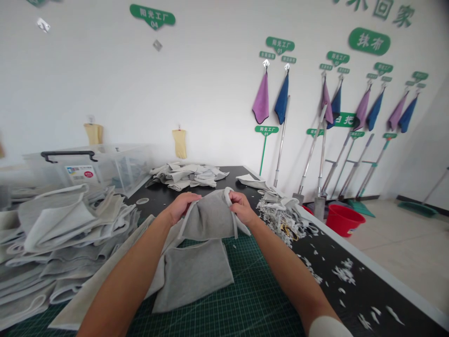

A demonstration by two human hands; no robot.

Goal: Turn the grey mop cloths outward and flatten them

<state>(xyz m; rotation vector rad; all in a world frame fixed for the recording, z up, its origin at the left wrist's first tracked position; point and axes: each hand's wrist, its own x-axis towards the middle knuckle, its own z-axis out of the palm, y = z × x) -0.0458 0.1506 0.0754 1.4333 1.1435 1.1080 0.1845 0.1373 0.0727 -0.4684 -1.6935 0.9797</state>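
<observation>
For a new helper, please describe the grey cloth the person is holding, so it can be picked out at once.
On the black worktable, find the green cutting mat and the person's left hand and right hand above it. Between them is the grey cloth piece with pale edge binding; unlike the pieces lying flat nearby, it alone is lifted up.

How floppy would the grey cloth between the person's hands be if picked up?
The grey cloth looks very floppy: it sags between the left hand and right hand. It is probably light too, since the pile of similar pieces lies in soft folds. Its pale binding may be slightly stiffer.
</observation>
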